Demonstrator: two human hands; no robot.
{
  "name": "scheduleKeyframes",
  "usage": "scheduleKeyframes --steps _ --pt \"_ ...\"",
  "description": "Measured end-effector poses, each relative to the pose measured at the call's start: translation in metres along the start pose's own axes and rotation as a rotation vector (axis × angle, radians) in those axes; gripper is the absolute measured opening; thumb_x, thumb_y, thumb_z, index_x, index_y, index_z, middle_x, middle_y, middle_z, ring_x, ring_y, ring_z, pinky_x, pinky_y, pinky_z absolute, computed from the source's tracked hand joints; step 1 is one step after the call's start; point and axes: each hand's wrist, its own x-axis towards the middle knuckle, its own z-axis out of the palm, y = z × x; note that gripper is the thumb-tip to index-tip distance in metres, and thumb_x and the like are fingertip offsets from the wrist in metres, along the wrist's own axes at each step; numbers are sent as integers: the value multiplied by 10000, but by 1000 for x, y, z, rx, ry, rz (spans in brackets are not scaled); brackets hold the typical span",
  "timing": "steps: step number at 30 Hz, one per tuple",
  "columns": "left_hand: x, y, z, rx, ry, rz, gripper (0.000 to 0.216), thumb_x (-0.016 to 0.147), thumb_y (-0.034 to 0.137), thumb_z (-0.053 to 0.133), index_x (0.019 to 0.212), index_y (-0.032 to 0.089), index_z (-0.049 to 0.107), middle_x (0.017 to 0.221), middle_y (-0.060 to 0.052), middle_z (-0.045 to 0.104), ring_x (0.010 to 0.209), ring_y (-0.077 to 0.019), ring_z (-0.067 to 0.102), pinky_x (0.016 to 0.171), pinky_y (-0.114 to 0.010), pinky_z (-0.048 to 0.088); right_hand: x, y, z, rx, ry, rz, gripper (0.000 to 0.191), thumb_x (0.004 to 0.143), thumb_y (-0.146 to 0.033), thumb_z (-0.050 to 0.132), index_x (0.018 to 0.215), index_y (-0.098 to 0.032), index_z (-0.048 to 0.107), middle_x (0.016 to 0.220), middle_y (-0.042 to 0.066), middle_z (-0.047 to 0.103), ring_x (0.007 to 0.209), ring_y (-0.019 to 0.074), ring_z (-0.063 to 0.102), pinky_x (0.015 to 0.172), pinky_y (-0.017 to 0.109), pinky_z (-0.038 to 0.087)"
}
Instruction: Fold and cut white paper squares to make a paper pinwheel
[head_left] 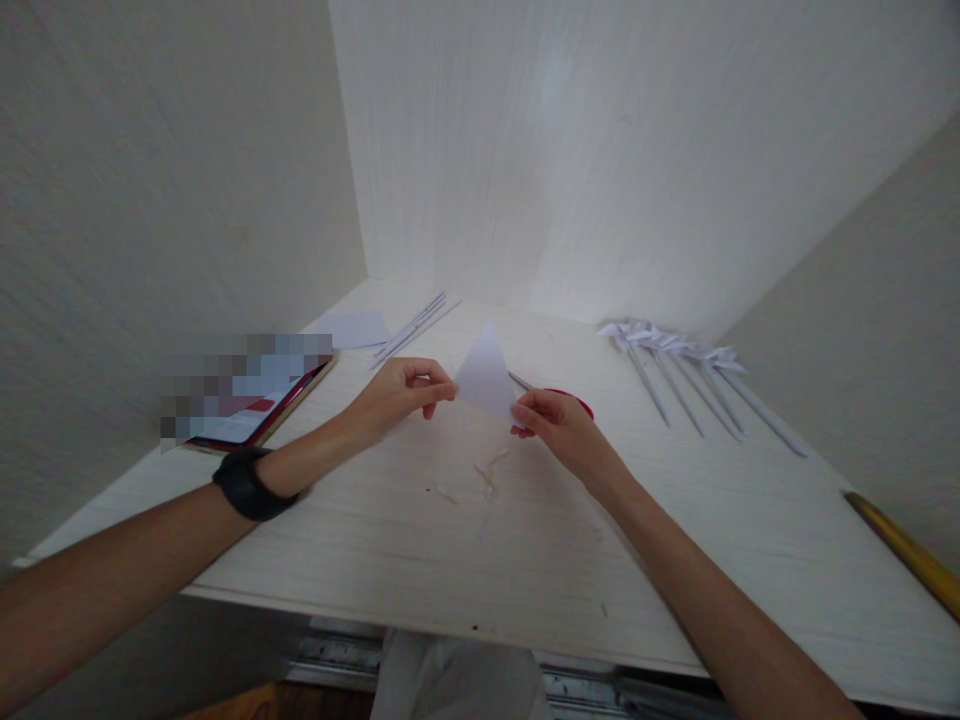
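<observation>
A white paper triangle (pixel 484 372) is held up above the table, its point turned away from me. My left hand (pixel 409 388) pinches its left corner between thumb and fingers. At the right corner, my right hand (pixel 551 415) grips the paper the same way. Partly hidden behind my right hand lies a pair of scissors with red handles (pixel 579 398); a blade sticks out to the left. Several small cotton-tipped bits (pixel 489 472) lie on the tabletop just below the paper.
Several paper pinwheels on white sticks (pixel 675 350) lie at the right rear. Thin white sticks (pixel 412 330) and paper sheets (pixel 352 329) are at the left rear. A tablet-like device (pixel 259 400) leans at the left. Walls enclose the white table (pixel 360 560); a golden object (pixel 900 545) is at the right edge.
</observation>
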Motion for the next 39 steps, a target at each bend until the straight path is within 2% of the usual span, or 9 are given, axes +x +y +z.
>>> scheduleKeyframes --steps 5,12,24,28,31,34,37,39 --pt "0 0 -1 -6 -8 11 195 722 346 667 683 156 646 495 36 557 483 -95 477 520 -225 335 0 -1 -2 -11 30 -33 187 728 -362 613 661 -190 581 610 -4 599 572 140 559 574 276 436" --pt "0 1 -1 -4 33 9 185 731 340 660 690 160 639 451 49 521 459 -91 457 500 -227 306 -1 3 -1 10 26 4 170 726 -356 622 700 -191 587 639 10 625 588 154 603 591 293 479" --pt "-2 3 3 -43 4 1 168 736 309 676 685 153 642 459 55 528 457 -77 460 500 -216 316 -3 -5 -2 -38 68 13 127 721 -264 571 625 -197 521 556 -28 542 533 130 495 545 272 371" --pt "0 1 2 -54 19 -2 177 733 320 688 692 153 644 452 55 526 452 -79 454 492 -216 301 -3 -7 1 -12 93 -2 129 723 -298 613 719 -197 533 660 -11 568 616 146 529 602 292 404" --pt "1 -1 1 -84 40 6 180 729 317 694 682 153 634 477 58 528 453 -75 449 486 -213 295 -3 -8 3 63 64 -13 239 697 -368 662 802 -198 530 751 7 595 660 149 550 616 292 428" --pt "-1 0 2 -134 38 26 194 730 324 701 682 155 619 499 55 542 468 -78 461 507 -216 314 -3 -10 3 147 7 -10 269 701 -420 663 773 -200 527 713 2 592 638 142 557 619 289 444" --pt "-3 2 3 -201 25 57 187 744 333 701 769 166 620 523 53 574 525 -96 509 582 -228 365 -3 -12 0 211 -37 7 278 708 -430 683 758 -202 534 678 -8 586 625 137 555 626 285 448" --pt "-4 3 3 -256 10 77 195 764 335 686 855 171 634 616 33 631 604 -112 560 659 -242 404 -4 -13 -1 247 -62 22 278 707 -424 702 762 -200 546 670 -12 586 618 131 549 629 281 444"
